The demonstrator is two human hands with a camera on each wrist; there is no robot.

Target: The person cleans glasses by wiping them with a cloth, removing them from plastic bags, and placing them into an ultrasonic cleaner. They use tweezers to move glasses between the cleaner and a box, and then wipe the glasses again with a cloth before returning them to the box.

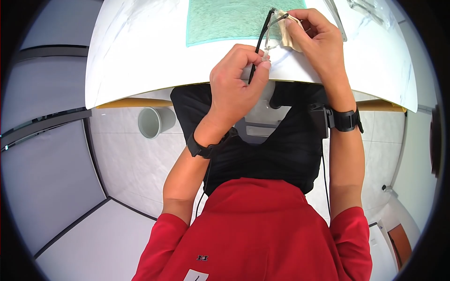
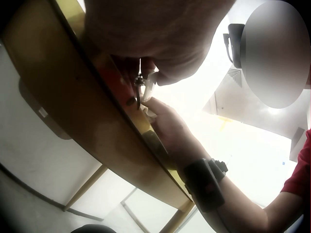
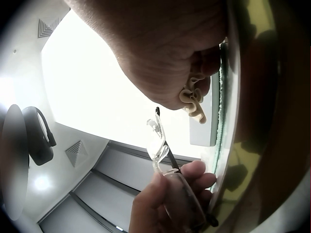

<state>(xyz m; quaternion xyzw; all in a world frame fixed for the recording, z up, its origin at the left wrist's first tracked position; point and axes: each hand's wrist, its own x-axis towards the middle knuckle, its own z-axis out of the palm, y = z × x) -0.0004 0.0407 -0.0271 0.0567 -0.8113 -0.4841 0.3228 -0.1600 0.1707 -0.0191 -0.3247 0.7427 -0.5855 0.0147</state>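
Observation:
A pair of eyeglasses with black temples (image 1: 263, 37) is held above the white table near its front edge. My left hand (image 1: 236, 77) pinches the glasses between thumb and fingers at the near end; the right wrist view shows these fingers (image 3: 150, 201) around one lens. My right hand (image 1: 323, 42) pinches a crumpled beige cloth (image 1: 287, 35) at the far lens, overlapping it in the head view. From the right wrist, folds of the cloth (image 3: 193, 99) stick out below the palm. The right fingertips are partly hidden behind the cloth.
A fluffy green mat (image 1: 225, 23) lies on the white table (image 1: 136, 51) beyond the hands. A clear plastic item (image 1: 368, 10) is at the back right, near a thin grey-edged object (image 1: 338, 21). A white bin (image 1: 152, 122) stands on the floor left.

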